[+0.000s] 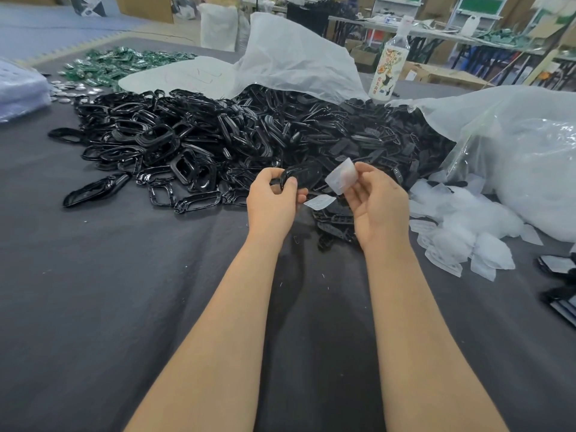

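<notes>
Holding, left hand [272,201]: fingers and thumb are curled round the near end of a black plastic shell [301,175], raised just above the heap.
Black plastic shell: glossy, dark and oblong with a rounded, curved edge; its far end points toward the right hand.
Right hand [378,204]: thumb and fingertips pinch a translucent white pad [341,177], held upright just beside the shell; I cannot tell whether the two touch.
Translucent white pad: thin, milky and roughly five-sided, with faint raised shapes on its face.
Second pad [319,202]: the same kind, lying flat below and between the two hands.
Frame pile [174,145]: shiny black open frames heaped to the left, on the dark grey cloth [109,291].
Flat black parts [374,141]: matte pieces with small holes, spilling from under a clear plastic bag [299,57].
Loose pads [461,226]: a white scatter to the right, beside a second bag [530,157].
Bottle [388,63]: upright behind the heap, with a printed label.
Far left: green circuit boards [115,62] and small metal discs [74,88].
</notes>
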{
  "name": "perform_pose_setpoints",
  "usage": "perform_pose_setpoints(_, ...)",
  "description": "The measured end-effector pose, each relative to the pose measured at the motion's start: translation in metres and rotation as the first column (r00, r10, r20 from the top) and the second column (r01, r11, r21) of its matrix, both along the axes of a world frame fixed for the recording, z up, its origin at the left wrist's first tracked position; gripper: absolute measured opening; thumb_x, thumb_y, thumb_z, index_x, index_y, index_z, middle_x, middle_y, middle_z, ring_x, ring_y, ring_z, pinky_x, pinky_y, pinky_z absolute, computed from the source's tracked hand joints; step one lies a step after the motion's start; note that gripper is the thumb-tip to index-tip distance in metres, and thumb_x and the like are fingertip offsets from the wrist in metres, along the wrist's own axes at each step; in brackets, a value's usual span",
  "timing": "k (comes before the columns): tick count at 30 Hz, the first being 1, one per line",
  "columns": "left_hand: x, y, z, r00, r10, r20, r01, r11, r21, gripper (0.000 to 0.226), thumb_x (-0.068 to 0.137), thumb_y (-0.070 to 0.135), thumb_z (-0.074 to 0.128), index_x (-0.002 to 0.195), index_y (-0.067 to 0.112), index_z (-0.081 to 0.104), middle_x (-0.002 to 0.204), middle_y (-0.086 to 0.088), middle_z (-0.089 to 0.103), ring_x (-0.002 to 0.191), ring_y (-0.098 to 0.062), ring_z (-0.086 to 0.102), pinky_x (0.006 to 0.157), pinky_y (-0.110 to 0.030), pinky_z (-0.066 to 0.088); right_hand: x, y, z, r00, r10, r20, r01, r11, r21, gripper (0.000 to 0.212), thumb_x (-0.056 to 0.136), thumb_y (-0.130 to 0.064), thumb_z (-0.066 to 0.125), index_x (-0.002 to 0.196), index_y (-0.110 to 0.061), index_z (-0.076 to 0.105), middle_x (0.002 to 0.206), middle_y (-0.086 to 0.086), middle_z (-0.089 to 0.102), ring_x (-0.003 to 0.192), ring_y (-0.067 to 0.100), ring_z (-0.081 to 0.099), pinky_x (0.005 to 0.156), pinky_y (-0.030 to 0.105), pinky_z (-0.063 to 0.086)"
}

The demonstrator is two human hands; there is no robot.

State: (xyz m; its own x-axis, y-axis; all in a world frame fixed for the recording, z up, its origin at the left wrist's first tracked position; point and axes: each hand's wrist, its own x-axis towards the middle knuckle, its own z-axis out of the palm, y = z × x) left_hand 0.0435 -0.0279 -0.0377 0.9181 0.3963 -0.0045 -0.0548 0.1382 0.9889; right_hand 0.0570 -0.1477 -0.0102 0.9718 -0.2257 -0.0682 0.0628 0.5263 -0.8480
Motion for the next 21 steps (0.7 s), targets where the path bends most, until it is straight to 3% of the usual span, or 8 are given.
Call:
perform_pose_setpoints(2, 0.000, 0.000, 0.001, 1.000, -0.001, -0.004, 0.001, 1.000, 0.007, 0.011, 0.098, 0.009, 0.050, 0.103, 0.018, 0.049, 0.089, -0.008, 0.067, 0.056, 0.003, 0.064, 0.056, -0.013, 0.050, 0.001, -0.001, -0.002, 1.000, -0.001, -0.020, 0.001, 1.000, 0.016, 0.021, 0.094, -0.002, 0.051, 0.077, -0.008, 0.063, 0.073, 0.003, 0.066, 0.070, 0.011, 0.064, 0.063, 0.020, 0.055)
perform_pose_setpoints(6, 0.000, 0.001, 0.001, 1.000, -0.006, -0.011, 0.006, 1.000, 0.014, 0.011, 0.098, 0.009, 0.050, 0.105, 0.017, 0.049, 0.085, -0.006, 0.067, 0.055, 0.004, 0.063, 0.055, -0.013, 0.051, 0.004, 0.000, -0.009, 0.999, -0.031, -0.011, 0.025, 0.944, -0.330, 0.014, 0.089, 0.003, 0.058, 0.096, -0.009, 0.060, 0.086, 0.003, 0.060, 0.079, 0.012, 0.059, 0.067, 0.021, 0.053)
perform_pose_setpoints(9, 0.001, 0.000, 0.000, 1.000, -0.018, -0.023, 0.019, 1.000, 0.010, 0.012, 0.098, 0.008, 0.049, 0.108, 0.015, 0.050, 0.082, -0.004, 0.069, 0.056, 0.001, 0.065, 0.059, -0.015, 0.052, 0.004, -0.003, -0.010, 1.000, -0.005, -0.015, -0.002, 0.910, -0.414, 0.023, 0.091, 0.002, 0.056, 0.110, -0.010, 0.059, 0.092, 0.004, 0.059, 0.083, 0.012, 0.060, 0.071, 0.024, 0.057)
perform_pose_setpoints(13, 0.002, -0.001, -0.002, 0.998, -0.041, -0.038, 0.043, 0.998, 0.038, 0.014, 0.098, 0.008, 0.048, 0.098, 0.022, 0.051, 0.082, -0.002, 0.070, 0.059, 0.000, 0.066, 0.074, -0.028, 0.056, 0.002, -0.004, -0.010, 0.999, 0.027, -0.032, -0.041, 0.787, -0.615, 0.023, 0.091, -0.001, 0.054, 0.084, -0.019, 0.067, 0.082, 0.002, 0.063, 0.084, 0.016, 0.059, 0.090, 0.043, 0.053)
perform_pose_setpoints(16, 0.001, -0.002, -0.002, 0.998, -0.053, -0.042, 0.056, 0.996, 0.065, 0.024, 0.098, 0.008, 0.048, 0.088, 0.030, 0.047, 0.088, -0.006, 0.069, 0.063, -0.003, 0.067, 0.081, -0.035, 0.057, 0.002, -0.002, -0.010, 1.000, 0.004, -0.005, -0.007, 0.781, -0.625, 0.027, 0.090, 0.000, 0.053, 0.078, -0.022, 0.062, 0.074, 0.000, 0.059, 0.078, 0.016, 0.056, 0.083, 0.038, 0.053)
perform_pose_setpoints(21, -0.001, -0.002, -0.002, 0.996, -0.072, -0.049, 0.078, 0.990, 0.121, 0.024, 0.098, 0.008, 0.048, 0.087, 0.030, 0.050, 0.092, -0.008, 0.071, 0.064, -0.005, 0.068, 0.085, -0.042, 0.057, 0.004, -0.007, -0.013, 0.998, -0.049, 0.047, 0.068, 0.723, -0.688, 0.021, 0.090, -0.007, 0.060, 0.077, -0.023, 0.059, 0.074, -0.005, 0.061, 0.067, 0.007, 0.057, 0.071, 0.023, 0.052)
